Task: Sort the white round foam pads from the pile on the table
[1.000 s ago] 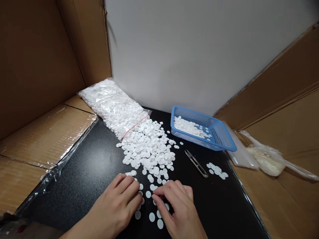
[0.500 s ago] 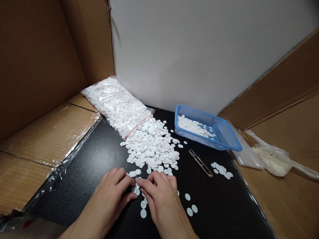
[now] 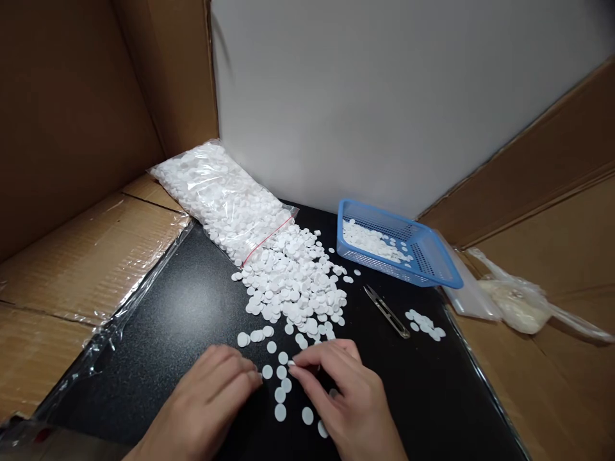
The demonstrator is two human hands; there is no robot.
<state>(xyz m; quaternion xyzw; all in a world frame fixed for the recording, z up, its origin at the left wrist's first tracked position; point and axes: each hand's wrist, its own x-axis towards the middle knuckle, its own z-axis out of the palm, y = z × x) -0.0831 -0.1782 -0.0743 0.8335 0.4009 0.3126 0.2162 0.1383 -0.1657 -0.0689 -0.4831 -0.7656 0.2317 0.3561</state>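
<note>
My right hand (image 3: pixel 343 390) pinches a small white round disc (image 3: pixel 291 363) between thumb and forefinger, just above the black table (image 3: pixel 182 333). To its left, my left hand (image 3: pixel 211 397) rests low with its fingers curled together. A sliver of white shows at those fingertips, but what they hold is hidden. Several loose discs (image 3: pixel 280 394) lie flat between the two hands. Just beyond, a large heap of the same discs (image 3: pixel 293 282) spills from the mouth of a clear zip bag (image 3: pixel 216 186) with a red seal line.
A blue mesh basket (image 3: pixel 398 275) with more discs inside stands at the back right. In front of it lie metal thread snips (image 3: pixel 387 312) and a small group of discs (image 3: pixel 425 324). A tied plastic bag (image 3: pixel 516 304) sits on cardboard at the right; cardboard walls (image 3: pixel 72 96) enclose the table.
My hands have moved apart, the right one to the right with a disc in its pinch, the left slightly nearer me. More discs between them now show.
</note>
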